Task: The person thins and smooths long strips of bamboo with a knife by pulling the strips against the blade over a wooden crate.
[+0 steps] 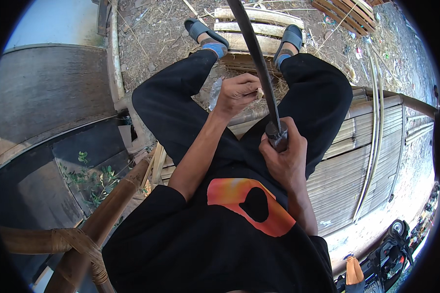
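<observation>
My right hand [286, 151] is wrapped round the dark, thick handle of a machete [257, 49] above my right thigh. Its long, slightly curved dark blade points up and away, past the top of the view. My left hand [237, 95] is closed with the fingers pinched, just left of the blade. A small pale piece [260, 93], maybe wood or bamboo, shows at its fingertips; the blade partly hides that spot. Clear crumpled plastic [215, 93] shows beside my left wrist, and I cannot tell what it rests on.
I sit on a slatted bamboo bench [362, 166] with long thin bamboo strips [375, 141] lying across it. My sandalled feet rest on a slatted wooden crate [259, 29]; another crate [344, 14] stands far right. A lashed bamboo frame [78, 244] and a plant [95, 180] are at left.
</observation>
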The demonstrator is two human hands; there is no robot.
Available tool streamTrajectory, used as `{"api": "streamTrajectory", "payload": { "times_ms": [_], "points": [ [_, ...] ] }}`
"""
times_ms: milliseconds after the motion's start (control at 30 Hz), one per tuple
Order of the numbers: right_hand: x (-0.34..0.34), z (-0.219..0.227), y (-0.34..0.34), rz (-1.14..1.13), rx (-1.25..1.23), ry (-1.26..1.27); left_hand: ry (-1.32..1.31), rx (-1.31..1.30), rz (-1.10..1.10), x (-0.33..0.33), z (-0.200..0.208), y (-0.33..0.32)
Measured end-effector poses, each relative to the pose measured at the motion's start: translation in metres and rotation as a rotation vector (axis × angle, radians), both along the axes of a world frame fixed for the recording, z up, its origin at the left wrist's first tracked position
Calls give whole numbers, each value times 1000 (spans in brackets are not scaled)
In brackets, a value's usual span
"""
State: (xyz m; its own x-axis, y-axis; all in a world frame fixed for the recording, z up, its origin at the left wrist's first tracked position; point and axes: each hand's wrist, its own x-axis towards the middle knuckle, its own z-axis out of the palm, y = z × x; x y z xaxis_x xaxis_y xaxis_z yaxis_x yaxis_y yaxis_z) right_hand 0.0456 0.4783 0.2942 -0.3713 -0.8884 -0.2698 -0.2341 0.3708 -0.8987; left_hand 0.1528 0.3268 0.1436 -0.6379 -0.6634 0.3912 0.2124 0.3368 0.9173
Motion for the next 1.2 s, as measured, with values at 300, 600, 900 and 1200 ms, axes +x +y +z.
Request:
{"api": "streamTrajectory", "payload": {
  "times_ms": [300,600,900,1200],
  "points": [
    [-2,0,3,-8,-9,-56,31,51,1,-1,3,1],
    [-4,-5,2,-13,18,-74,36,35,6,-2,0,3],
    [-4,-20,-2,20,77,-56,-106,-35,56,5,1,2],
    [-5,-65,4,-134,125,-174,-444,-87,496,62,49,31]
  ]
}}
